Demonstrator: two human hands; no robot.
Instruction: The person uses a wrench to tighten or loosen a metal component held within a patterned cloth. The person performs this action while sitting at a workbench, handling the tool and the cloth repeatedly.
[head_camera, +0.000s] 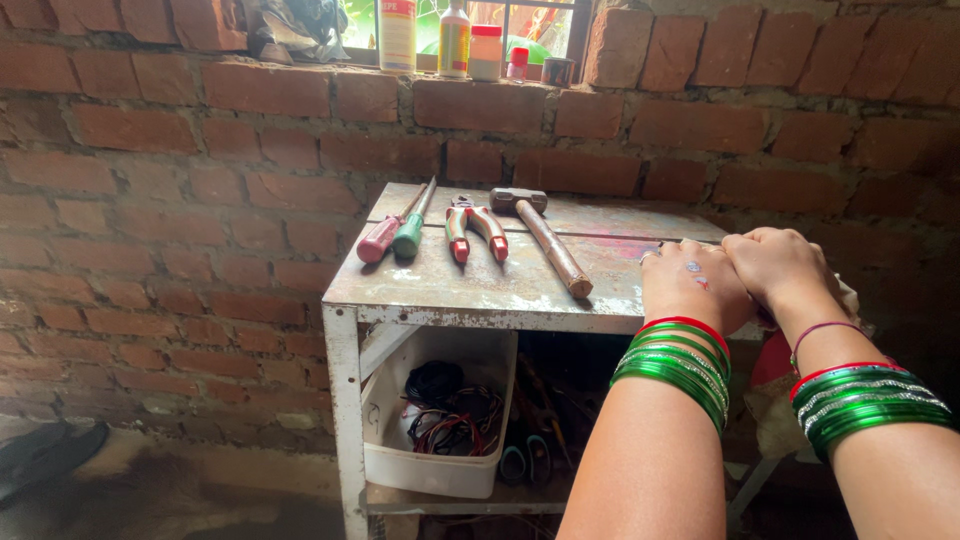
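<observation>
Green and red bangles (680, 365), both wrists

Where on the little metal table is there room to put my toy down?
The front strip of the table top is bare, between the screwdrivers' handles and the hammer's handle end. A smaller bare patch lies behind the hammer, toward the brick wall. The back left is crowded with the pliers; the left hand and right hand fill the right edge.
</observation>
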